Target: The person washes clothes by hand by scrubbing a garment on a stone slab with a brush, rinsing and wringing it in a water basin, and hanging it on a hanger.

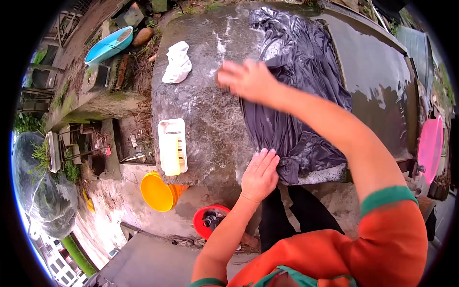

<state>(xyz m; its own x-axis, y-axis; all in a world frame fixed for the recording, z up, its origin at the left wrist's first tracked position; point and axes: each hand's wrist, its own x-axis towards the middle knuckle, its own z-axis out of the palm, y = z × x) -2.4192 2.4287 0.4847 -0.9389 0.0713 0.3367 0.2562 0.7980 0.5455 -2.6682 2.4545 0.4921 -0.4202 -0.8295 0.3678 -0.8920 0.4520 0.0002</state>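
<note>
A wet, dark grey garment (296, 81) with soapy patches is spread over the stone slab (210, 138). My left hand (260, 174) presses on its near left edge, fingers stretched out and close together. Blurred by motion, my right hand (248, 82) is above the garment's left border. Its fingers curve over something brown that is mostly hidden beneath them; I cannot make out what it is. Left of my hands, a white plastic tray (164, 128) holds a yellow bar (171, 160) that looks like soap. Beyond it lies a crumpled white cloth or bag (178, 63).
A water-filled basin (377, 91) adjoins the slab on the right, with a pink tub (431, 149) farther out. Below the slab's near edge stand an orange-yellow bucket (158, 192) and a red bucket (205, 232) with dark cloth inside. A blue basin (107, 48) rests at far left.
</note>
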